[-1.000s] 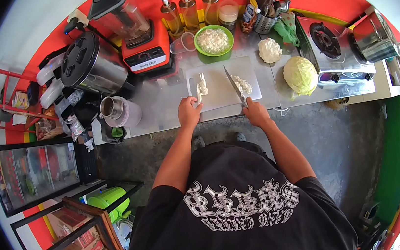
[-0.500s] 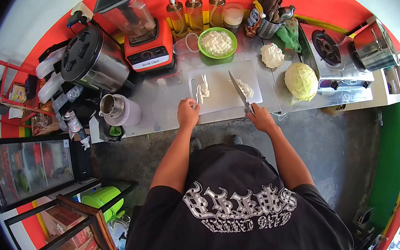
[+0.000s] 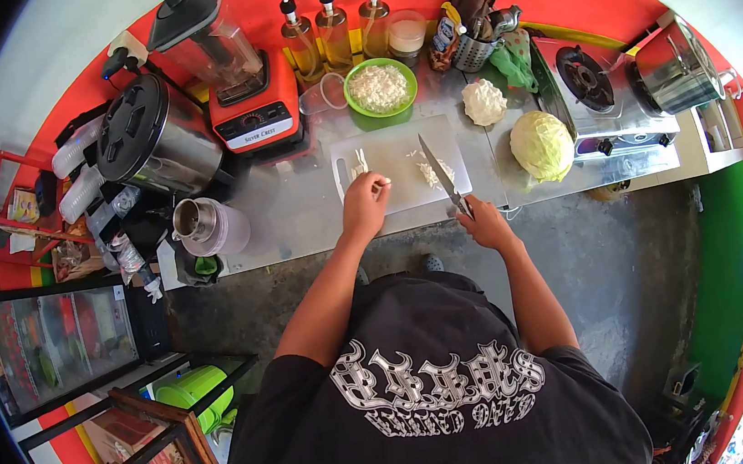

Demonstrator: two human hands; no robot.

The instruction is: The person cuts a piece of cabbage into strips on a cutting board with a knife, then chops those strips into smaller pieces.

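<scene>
The steel counter (image 3: 296, 208) carries everything here, with an orange-based blender (image 3: 243, 109) and a lidded steel pot (image 3: 145, 134) at the left and a single-burner gas stove (image 3: 593, 83) at the right. A whole cabbage (image 3: 542, 145) sits just beside the stove, apart from the white cutting board (image 3: 394, 151), and a green bowl (image 3: 381, 89) of chopped cabbage stands behind the board. Since 1 second ago the left hand (image 3: 365, 205) has moved from the board's left edge toward its middle; its fingers are now curled loosely, and whether they pinch a cabbage strip cannot be told. A few strips (image 3: 357, 162) lie at the board's left, and the shredded pile (image 3: 432, 173) beside the blade looks smaller and more scattered. The right hand (image 3: 482, 219) is closed around the handle of the knife (image 3: 440, 174), blade slanting across the board near that pile, so cutting appears paused while pieces are gathered.
</scene>
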